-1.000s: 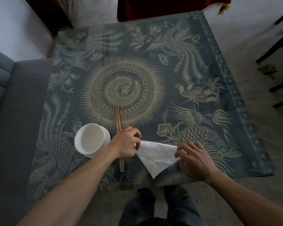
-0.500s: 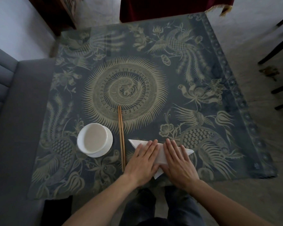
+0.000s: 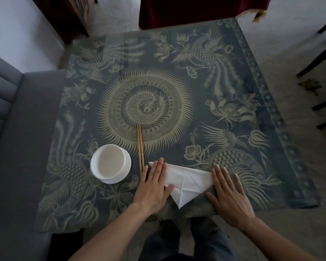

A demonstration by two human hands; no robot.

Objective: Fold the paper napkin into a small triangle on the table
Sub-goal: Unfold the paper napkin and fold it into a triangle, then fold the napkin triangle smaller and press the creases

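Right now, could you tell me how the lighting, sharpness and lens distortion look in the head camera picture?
Head view: dim and flat light, so the white napkin and bowl stand out against the dark patterned table. Head view: wide-angle bend, the table edges lean and curve outward. Head view: left hand and right hand look fairly sharp; a faint pale reflection lies on the far left of the table.

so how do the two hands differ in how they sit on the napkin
The left hand lies flat over the napkin at its left end, fingers together; the right hand rests mostly on the tablecloth, touching only the napkin's right corner, fingers slightly spread. The left hand sits beside the chopsticks; the right hand has nothing beside it. Both are open, palm down.
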